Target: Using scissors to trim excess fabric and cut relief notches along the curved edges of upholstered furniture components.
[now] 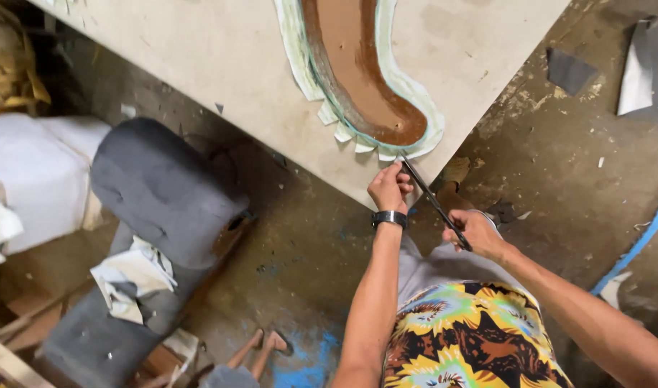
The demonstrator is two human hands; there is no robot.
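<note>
I am snipping notches into the pale fabric edge [408,147] that sticks out around the curved brown wooden piece [357,68] lying on the worktable [221,65], close to its near corner. My right hand [476,231] is closed around the handles of the scissors [433,201], whose long blades angle up toward the rounded tip of the piece. My left hand [390,188] sits at the table corner with its fingers [404,185] curled in narrow, pinching at the fabric border just beside the blade tips; whether they truly grip a flap I cannot tell. Several tabs are already cut along the left of the curve. I judge the next cut calls for a short snip that stops short of the wood.
</note>
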